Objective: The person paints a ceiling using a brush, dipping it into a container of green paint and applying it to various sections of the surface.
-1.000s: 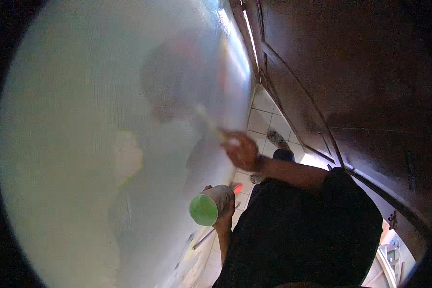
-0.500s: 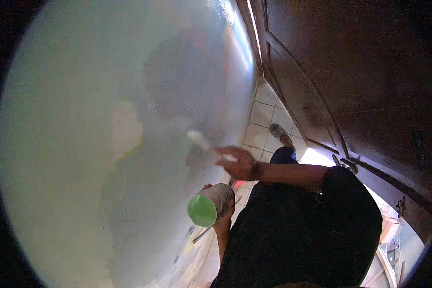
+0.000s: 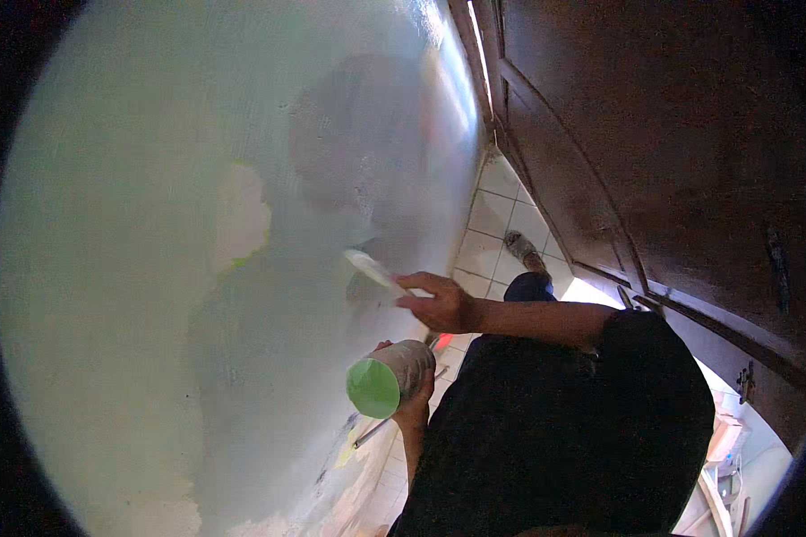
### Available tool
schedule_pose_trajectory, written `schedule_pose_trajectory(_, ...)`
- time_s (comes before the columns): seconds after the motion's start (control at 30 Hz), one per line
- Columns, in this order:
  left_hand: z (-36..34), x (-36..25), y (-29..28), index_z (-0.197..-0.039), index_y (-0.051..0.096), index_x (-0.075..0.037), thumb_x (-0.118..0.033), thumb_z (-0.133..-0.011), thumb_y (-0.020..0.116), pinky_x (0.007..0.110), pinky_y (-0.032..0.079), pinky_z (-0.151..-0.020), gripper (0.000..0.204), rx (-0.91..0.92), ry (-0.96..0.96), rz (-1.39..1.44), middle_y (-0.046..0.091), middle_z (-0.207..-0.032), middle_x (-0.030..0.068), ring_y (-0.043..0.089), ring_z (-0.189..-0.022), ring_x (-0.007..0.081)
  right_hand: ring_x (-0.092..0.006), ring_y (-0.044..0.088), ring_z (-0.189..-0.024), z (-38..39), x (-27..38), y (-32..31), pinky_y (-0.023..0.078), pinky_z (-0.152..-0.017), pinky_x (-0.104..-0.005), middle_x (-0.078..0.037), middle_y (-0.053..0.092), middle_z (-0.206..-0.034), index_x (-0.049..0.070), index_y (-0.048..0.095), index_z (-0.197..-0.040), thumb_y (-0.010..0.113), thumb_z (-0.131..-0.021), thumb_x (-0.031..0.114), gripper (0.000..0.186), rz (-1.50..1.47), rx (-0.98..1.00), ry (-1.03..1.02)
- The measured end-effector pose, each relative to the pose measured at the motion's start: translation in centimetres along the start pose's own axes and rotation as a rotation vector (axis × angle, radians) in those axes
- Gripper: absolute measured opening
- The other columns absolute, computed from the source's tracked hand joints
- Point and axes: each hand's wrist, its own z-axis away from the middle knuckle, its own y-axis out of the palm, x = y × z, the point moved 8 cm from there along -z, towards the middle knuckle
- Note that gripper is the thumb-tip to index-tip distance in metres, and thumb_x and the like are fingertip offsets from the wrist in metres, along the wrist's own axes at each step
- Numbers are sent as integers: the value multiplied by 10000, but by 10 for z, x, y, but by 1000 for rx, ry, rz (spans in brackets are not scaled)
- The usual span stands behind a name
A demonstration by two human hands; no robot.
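My right hand (image 3: 441,304) is closed around a paintbrush (image 3: 368,266), its pale head pointing left toward the wall (image 3: 134,295). Whether the bristles touch the wall, I cannot tell. Below it, my left hand (image 3: 414,404) wraps round a grey, stained can (image 3: 412,365). The can is tilted so that light green paint (image 3: 373,388) shows at its mouth. The wall is pale green and grey, with a beige bare patch (image 3: 244,215) edged in brighter green and dark shadows across it.
A dark brown panelled wooden door (image 3: 690,152) stands on the right. Between door and wall runs a floor of light tiles (image 3: 488,215), where my shoe (image 3: 518,242) shows. A thin metal rod (image 3: 372,433) lies below the can. Boxes and clutter (image 3: 725,438) sit at lower right.
The brush and my right hand, blurred by motion before, now look sharper, with the hand slightly left. The beige wall patch sits a little higher in view. Both hands keep their holds.
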Motion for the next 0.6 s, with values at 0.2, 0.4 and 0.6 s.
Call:
schedule_pose_trajectory(0.2,11,16,-11,-1488,384,-33,-92,-672,930,466,378,-1167,984,-81,40,-11,530,-1428,158,497,-1349,320,-379,643,-994,-30,-83,-63,561,-844,-485,-199,642,-1152,60,637,-1242,650,-916,49,326,374,-265,357)
schedule_pose_trajectory(0.4,7,15,0,-1476,388,-25,-98,-666,942,469,378,-1169,984,-71,14,8,520,-1432,171,501,-1344,326,-387,691,-1029,2,-30,26,604,-822,-448,-245,678,-1167,38,703,-1126,709,-924,73,205,256,-134,73)
schedule_pose_trajectory(0.6,13,22,-10,-1458,418,-22,-125,-677,941,463,399,-1154,946,-105,21,87,508,-1438,174,501,-1338,328,-367,691,-1086,32,10,11,597,-916,-435,-242,654,-1302,28,688,-1153,731,-855,35,300,-16,123,-1)
